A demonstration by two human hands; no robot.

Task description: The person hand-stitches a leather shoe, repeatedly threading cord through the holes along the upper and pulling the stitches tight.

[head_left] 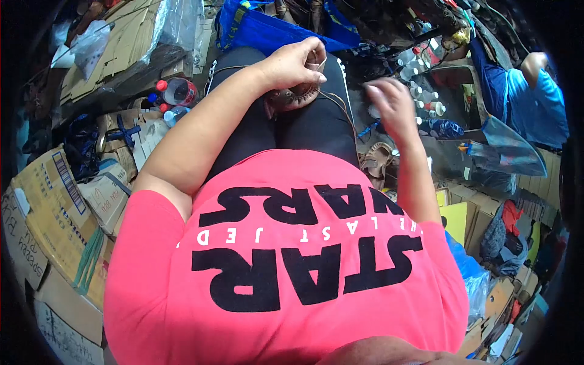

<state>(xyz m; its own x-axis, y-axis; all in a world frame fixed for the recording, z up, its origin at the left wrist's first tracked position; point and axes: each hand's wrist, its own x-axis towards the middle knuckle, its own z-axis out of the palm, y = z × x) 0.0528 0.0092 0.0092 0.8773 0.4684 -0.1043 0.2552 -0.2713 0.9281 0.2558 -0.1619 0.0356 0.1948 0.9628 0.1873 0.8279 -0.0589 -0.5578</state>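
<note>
Two hands work over a lap, seen from above by a seated person in a pink printed shirt (pixel 292 261) and black trousers. The left hand (pixel 298 64) is curled closed, pinching a small brown leather piece (pixel 291 97) that rests on the left thigh near the knee. A thin cord (pixel 340 104) trails from the piece across the trousers. The right hand (pixel 392 103) is raised beside the right knee, fingers loosely bent and half open; it is blurred, and whether it grips the cord's end cannot be told.

Clutter surrounds the lap: cardboard boxes (pixel 48 207) to the left, a red-capped bottle (pixel 176 91) near the left knee, a blue bag (pixel 267 30) ahead, brown sandals (pixel 377 161) just beside the right leg, small white bottles (pixel 420 91) beyond the right hand. Another person in a blue shirt (pixel 535 103) sits at the far right.

Risks, as a judgement: the piece has only a fingertip pinch and a sloping thigh under it, so a hard tug on the cord could pull it loose into the clutter. The slack cord could also snag on the sandals, and a wide sweep of the right hand might knock over the white bottles.
</note>
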